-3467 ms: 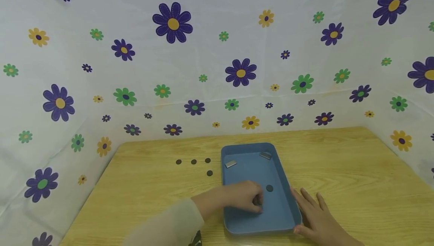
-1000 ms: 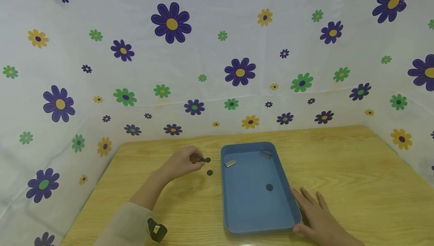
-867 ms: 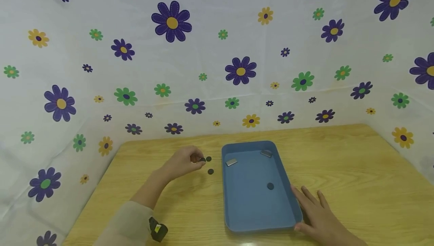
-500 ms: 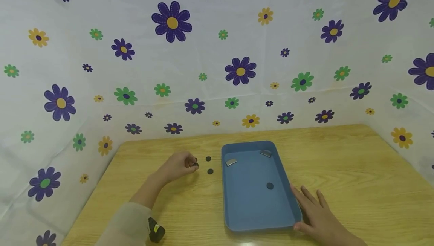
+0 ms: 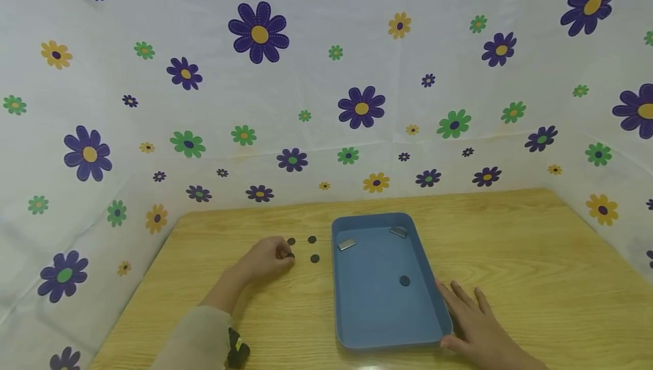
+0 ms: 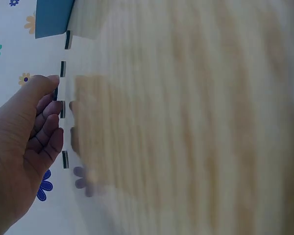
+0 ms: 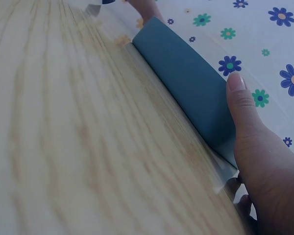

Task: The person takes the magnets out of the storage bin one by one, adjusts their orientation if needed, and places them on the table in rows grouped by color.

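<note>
My left hand (image 5: 265,259) pinches a dark round disc (image 5: 291,255) low over the tabletop, left of the blue tray (image 5: 339,319). Around its fingertips lie more such discs: a back one (image 5: 291,241), another (image 5: 312,239) to its right, and a nearer one (image 5: 314,258). In the left wrist view the pinched disc (image 6: 56,93) shows edge-on between thumb and fingers, with several discs (image 6: 65,159) in line beyond. My right hand (image 5: 476,324) rests at the tray's right side, fingers extended; in the right wrist view its thumb (image 7: 240,93) lies against the tray wall (image 7: 191,83).
Inside the tray are one dark disc (image 5: 405,280) and two small silvery rectangular pieces, one at the left wall (image 5: 346,244) and one at the back right (image 5: 398,232). A flower-printed white sheet (image 5: 306,75) encloses the wooden table (image 5: 510,256) at back and sides.
My left hand has gone from inside the tray to the discs on its left, then slightly left and nearer with the pinched disc, uncovering a back-row disc. The right hand has stayed put.
</note>
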### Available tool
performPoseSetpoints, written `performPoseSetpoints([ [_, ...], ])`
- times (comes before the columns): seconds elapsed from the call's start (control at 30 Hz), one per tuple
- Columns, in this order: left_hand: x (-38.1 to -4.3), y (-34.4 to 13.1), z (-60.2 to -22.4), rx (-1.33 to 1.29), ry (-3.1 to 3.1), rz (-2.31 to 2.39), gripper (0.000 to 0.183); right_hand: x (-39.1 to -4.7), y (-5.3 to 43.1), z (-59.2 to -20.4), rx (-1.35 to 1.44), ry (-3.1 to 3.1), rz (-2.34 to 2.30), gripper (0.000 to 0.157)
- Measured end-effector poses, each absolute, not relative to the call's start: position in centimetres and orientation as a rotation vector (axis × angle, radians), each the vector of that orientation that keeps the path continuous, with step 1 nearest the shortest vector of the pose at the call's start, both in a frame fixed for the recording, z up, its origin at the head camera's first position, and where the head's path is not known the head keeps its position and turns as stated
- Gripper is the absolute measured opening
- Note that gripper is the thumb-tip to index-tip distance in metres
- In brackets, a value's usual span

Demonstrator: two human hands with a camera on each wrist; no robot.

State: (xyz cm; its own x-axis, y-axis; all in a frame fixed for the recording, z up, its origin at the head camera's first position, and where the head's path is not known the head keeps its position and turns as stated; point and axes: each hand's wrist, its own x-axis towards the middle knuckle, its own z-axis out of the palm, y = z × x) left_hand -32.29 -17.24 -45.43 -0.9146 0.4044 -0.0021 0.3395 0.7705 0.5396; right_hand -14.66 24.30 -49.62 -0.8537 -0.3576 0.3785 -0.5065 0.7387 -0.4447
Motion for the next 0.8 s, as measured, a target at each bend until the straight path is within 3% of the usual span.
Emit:
performPoseSetpoints([
  [0.8,-32.91,-17.3,-46.1,0.55,2.794,0.869,0.022,-14.66,24.43,-49.64,0.677,-2.683,0.827,0.078],
])
